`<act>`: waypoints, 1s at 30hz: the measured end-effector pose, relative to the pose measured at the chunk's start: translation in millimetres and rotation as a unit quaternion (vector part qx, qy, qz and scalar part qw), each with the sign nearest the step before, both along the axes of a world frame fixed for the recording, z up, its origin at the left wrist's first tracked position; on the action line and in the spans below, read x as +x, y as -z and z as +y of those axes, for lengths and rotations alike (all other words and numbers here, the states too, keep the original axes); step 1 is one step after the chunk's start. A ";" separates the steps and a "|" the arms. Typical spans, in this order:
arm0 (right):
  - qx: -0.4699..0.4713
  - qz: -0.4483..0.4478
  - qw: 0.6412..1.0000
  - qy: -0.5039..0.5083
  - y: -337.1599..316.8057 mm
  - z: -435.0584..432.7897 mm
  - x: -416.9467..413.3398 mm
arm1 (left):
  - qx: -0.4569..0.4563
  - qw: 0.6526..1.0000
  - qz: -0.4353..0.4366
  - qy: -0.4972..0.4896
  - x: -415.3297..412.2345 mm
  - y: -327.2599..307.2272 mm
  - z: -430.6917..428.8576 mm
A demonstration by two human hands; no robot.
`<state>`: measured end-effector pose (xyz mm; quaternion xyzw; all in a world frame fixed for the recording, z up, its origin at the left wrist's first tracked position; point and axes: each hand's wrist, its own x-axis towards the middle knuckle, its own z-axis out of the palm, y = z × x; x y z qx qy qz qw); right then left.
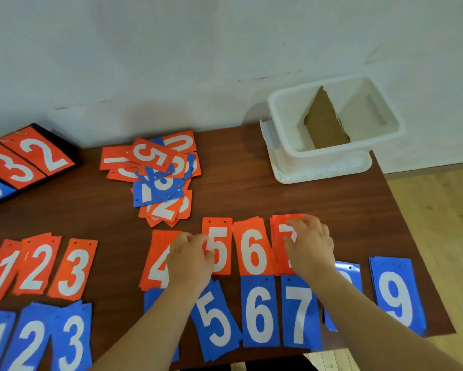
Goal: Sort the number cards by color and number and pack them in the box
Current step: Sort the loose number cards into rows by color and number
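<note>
Right hand point(309, 245), pinch on orange 7 card point(277, 236); left hand point(190, 259), grip unclear; dark wooden table point(251, 188), white wall point(171, 62).

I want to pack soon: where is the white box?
In the head view, the white box stands at the far right corner of the table, by the wall, right of the unsorted card pile.

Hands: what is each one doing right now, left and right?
Left hand: fingertips on the orange 5 card, grip cannot be told.
Right hand: pinches the orange 7 card.

dark wooden table point(305, 199) against pale wall point(171, 49), light wood floor point(439, 210).
</note>
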<state>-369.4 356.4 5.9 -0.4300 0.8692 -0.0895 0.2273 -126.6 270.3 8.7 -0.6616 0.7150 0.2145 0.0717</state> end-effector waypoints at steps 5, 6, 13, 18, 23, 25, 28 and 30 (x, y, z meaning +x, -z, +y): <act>-0.024 -0.045 0.998 -0.028 -28.3 -23.7 35.6 | -0.027 0.998 0.039 -0.033 35.9 -22.8 -14.7; -0.031 -0.050 0.998 -0.035 -32.6 -30.5 44.5 | -0.033 0.998 0.041 -0.038 47.4 -26.6 -20.0; -0.045 -0.071 0.995 -0.049 -38.7 -87.6 128.4 | -0.036 0.993 0.068 -0.086 148.2 -35.4 -73.1; -0.050 -0.100 0.993 -0.036 -25.4 -120.8 188.4 | -0.028 0.992 0.093 -0.080 218.0 -29.3 -121.4; -0.042 -0.092 0.995 -0.011 -18.8 -156.6 219.3 | -0.017 0.993 0.097 -0.065 255.1 -27.7 -172.4; -0.040 -0.088 0.995 -0.004 -19.1 -172.6 222.5 | -0.019 0.994 0.092 -0.051 260.1 -27.5 -193.2; -0.036 -0.080 0.996 -0.001 -19.0 -200.6 219.4 | -0.030 0.996 0.088 -0.018 258.4 -25.9 -227.5; -0.028 -0.075 0.997 0.004 -17.0 -223.4 216.6 | -0.035 0.996 0.087 0.001 253.0 -22.5 -252.5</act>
